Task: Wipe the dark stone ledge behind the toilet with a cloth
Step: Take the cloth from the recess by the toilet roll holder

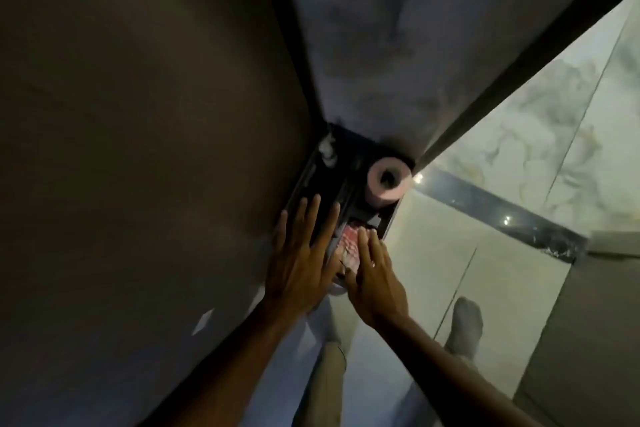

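Dark stone ledge, both hands flat.
Right hand presses the red-and-white cloth, fingers unclenched; left hand lies splayed, grasping nothing, near a toilet roll.

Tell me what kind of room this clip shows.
Most likely a bathroom: a toilet paper roll on a dark ledge, pale marble-look wall tiles, and a cloth under the right hand.

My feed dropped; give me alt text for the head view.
Right hand presses a red-and-white cloth onto the dark ledge; left hand rests flat, fingers spread, beside it. A toilet paper roll stands beyond.
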